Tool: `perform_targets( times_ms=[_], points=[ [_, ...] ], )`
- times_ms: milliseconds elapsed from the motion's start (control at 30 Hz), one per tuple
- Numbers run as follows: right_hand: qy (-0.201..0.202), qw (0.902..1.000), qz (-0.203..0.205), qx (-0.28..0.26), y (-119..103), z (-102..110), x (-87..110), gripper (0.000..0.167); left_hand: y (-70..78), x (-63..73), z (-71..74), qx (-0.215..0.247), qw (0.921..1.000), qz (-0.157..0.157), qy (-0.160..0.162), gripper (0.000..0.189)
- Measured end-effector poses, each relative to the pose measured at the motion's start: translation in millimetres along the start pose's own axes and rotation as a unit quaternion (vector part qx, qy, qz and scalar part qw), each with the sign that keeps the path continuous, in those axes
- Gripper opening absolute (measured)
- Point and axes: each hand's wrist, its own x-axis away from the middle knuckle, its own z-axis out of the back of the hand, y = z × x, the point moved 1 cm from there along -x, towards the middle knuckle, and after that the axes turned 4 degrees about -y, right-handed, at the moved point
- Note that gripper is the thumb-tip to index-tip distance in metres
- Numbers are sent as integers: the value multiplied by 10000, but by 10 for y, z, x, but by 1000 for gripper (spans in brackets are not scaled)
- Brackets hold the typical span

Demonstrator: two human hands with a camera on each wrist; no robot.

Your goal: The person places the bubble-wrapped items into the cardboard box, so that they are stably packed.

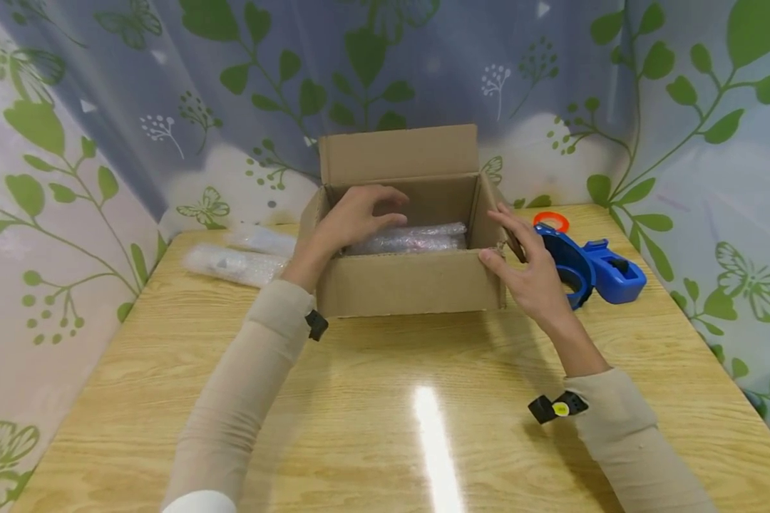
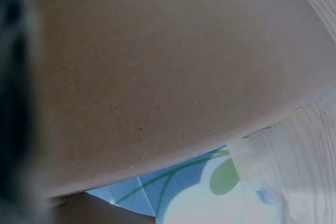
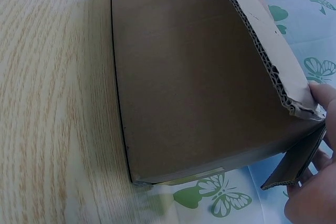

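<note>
An open cardboard box (image 1: 411, 286) stands on the wooden table with its back flap raised. Inside lies a package in clear bubble wrap (image 1: 423, 244). My left hand (image 1: 359, 214) reaches over the box's left side, fingers loosely bent above the package and apparently holding nothing; whether it touches the package I cannot tell. At the front right corner my right hand (image 1: 531, 274) holds the box, thumb on the front edge and fingers along the right flap. In the right wrist view that hand (image 3: 317, 192) shows beside a folded flap (image 3: 296, 161). The left wrist view shows mostly the box's wall (image 2: 157, 77).
Left of the box lie more bubble-wrapped packages (image 1: 234, 265). On the right stand a blue tape dispenser (image 1: 619, 281) and an orange ring (image 1: 552, 221), likely a tape roll. A leaf-patterned curtain (image 1: 423, 78) hangs behind the table (image 1: 385, 399).
</note>
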Motion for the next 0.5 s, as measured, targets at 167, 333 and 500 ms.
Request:
perform_targets(
  times_ms=[167,333,500],
  points=[
    [7,10000,-5,-20,-8,2,0,61,35,6,102,152,9996,-71,227,41],
    [8,10000,-18,-28,-6,0,-2,62,50,102,325,502,9978,53,430,41],
    [2,10000,-12,-14,17,-3,-6,61,-69,294,574,651,9958,183,623,43]
  ],
)
